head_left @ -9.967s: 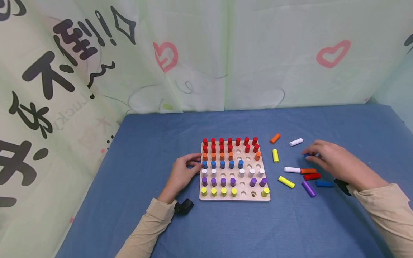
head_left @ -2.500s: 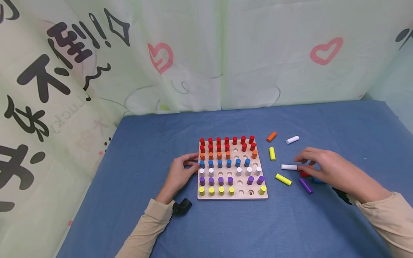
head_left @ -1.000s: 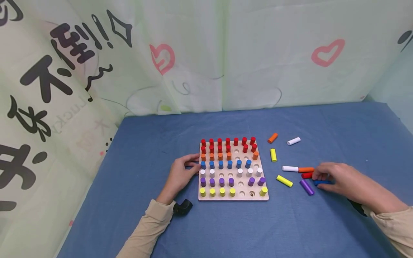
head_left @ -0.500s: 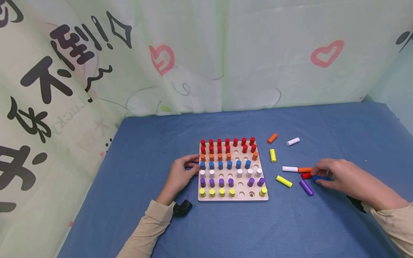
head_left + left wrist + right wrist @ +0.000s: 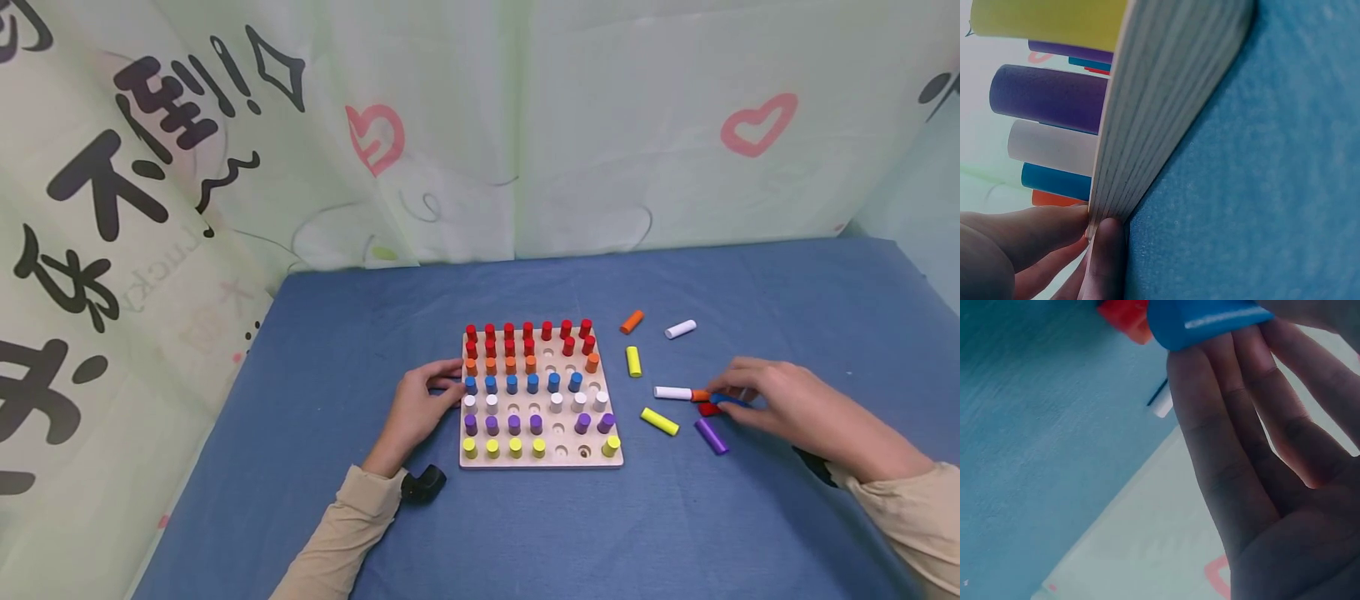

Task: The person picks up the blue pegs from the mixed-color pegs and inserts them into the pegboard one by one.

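Note:
A square wooden pegboard [image 5: 542,464] stands on the table with rows of coloured pegs upright in it and several bare holes. My left hand [image 5: 422,406] rests at its left edge; in the left wrist view, fingertips [image 5: 1108,240] touch the board's side [image 5: 1166,87]. To the right of the board, my right hand [image 5: 787,408] pinches a blue peg [image 5: 727,401] between thumb and fingers. That blue peg [image 5: 1204,322] lies across the fingertips in the right wrist view. Below it in the head view are an orange peg [image 5: 699,395] and a red peg [image 5: 708,409], both partly covered.
Loose pegs lie on the blue tablecloth [image 5: 525,542]: white [image 5: 672,392], purple [image 5: 711,436], yellow [image 5: 659,421], another yellow [image 5: 633,362], orange [image 5: 632,322] and a second white [image 5: 681,329]. A printed curtain [image 5: 615,167] hangs behind the table.
My right hand first set a blue peg in the blue row's sixth hole. Then it took the loose blue peg from the right and moved it left and away. The left hand stays put.

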